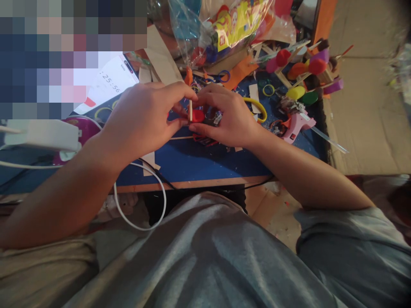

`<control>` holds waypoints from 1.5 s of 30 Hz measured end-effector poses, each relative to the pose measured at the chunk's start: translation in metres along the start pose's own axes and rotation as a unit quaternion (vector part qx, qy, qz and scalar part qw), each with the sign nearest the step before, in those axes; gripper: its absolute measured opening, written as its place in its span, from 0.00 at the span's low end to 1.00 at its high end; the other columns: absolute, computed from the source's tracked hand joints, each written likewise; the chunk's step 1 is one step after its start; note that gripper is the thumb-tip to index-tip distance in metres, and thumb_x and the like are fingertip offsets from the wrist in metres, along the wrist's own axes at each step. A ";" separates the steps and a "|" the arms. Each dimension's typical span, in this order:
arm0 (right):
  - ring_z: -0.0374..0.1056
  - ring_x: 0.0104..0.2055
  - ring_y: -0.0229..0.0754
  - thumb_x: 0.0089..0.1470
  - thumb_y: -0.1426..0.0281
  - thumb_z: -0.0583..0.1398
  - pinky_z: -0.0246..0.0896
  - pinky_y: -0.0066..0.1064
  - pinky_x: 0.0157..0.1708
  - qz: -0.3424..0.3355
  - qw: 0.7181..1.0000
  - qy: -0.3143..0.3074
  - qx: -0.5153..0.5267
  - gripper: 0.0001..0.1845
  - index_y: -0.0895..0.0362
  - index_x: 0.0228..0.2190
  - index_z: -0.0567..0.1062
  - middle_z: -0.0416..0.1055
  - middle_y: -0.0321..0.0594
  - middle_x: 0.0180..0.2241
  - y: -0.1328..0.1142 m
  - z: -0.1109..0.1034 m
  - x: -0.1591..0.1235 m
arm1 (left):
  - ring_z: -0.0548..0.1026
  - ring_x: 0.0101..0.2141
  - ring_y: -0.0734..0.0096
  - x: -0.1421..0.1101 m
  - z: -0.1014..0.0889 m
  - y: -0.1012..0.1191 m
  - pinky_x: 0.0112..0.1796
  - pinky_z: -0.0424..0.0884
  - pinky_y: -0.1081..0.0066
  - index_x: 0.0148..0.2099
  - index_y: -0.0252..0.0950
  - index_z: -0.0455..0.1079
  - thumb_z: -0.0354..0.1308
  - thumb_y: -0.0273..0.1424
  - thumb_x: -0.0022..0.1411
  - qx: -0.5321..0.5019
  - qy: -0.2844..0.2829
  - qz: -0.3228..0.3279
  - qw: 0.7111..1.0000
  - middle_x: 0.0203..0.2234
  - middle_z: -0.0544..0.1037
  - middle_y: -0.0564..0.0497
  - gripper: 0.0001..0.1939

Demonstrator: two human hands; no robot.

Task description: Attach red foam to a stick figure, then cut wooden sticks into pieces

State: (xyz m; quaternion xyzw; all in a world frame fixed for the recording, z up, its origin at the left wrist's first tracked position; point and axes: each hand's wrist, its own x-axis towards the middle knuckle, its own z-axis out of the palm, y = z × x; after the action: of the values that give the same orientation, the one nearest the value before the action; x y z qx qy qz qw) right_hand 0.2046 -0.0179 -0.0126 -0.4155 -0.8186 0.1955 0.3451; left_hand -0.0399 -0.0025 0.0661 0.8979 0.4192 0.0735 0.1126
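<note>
Fingers (184, 90) of the left hand (141, 113) and right hand (233, 113) are pinching a stick (191, 111) beside a red piece (198, 116), upper centre, uneven pressure possibly tilting it.

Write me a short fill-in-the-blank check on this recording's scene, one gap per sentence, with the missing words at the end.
1. Between the fingers of the left hand and right hand, a pale stick stands next to a small round piece coloured ____.
2. The glue gun is ____ in colour.
3. From the person's view, it lies to the ____ of both hands.
4. The last two digits on the phone screen are ____.

Missing words: red; pink; right; 56.
</note>
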 end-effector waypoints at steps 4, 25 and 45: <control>0.81 0.50 0.55 0.69 0.44 0.70 0.85 0.52 0.55 0.019 1.000 0.004 0.014 0.21 0.46 0.49 0.84 0.83 0.48 0.51 -0.002 0.002 0.001 | 0.87 0.59 0.47 0.000 0.000 0.000 0.59 0.78 0.50 0.69 0.48 0.76 0.56 0.37 0.74 0.013 -0.004 0.009 1.000 0.52 0.91 0.51 0.25; 0.80 0.54 0.57 0.66 0.50 0.73 0.84 0.53 0.58 0.004 1.000 0.014 0.010 0.19 0.47 0.51 0.84 0.83 0.49 0.54 0.001 0.004 0.001 | 0.90 0.56 0.55 -0.003 0.002 0.003 0.59 0.81 0.57 0.71 0.49 0.73 0.63 0.30 0.69 -0.008 0.024 -0.011 1.000 0.47 0.92 0.58 0.30; 0.78 0.62 0.61 0.64 0.48 0.74 0.79 0.58 0.67 0.036 0.999 -0.012 -0.006 0.22 0.45 0.52 0.83 0.81 0.50 0.59 -0.008 0.000 0.004 | 0.87 0.56 0.49 -0.004 0.001 0.001 0.59 0.78 0.51 0.69 0.50 0.75 0.59 0.37 0.72 -0.016 0.029 0.011 0.999 0.50 0.92 0.56 0.26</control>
State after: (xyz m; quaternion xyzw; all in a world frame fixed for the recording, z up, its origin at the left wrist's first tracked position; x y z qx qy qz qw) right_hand 0.1983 -0.0189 -0.0063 -0.4447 -0.8081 0.2076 0.3256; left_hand -0.0410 -0.0063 0.0657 0.8979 0.4114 0.1073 0.1145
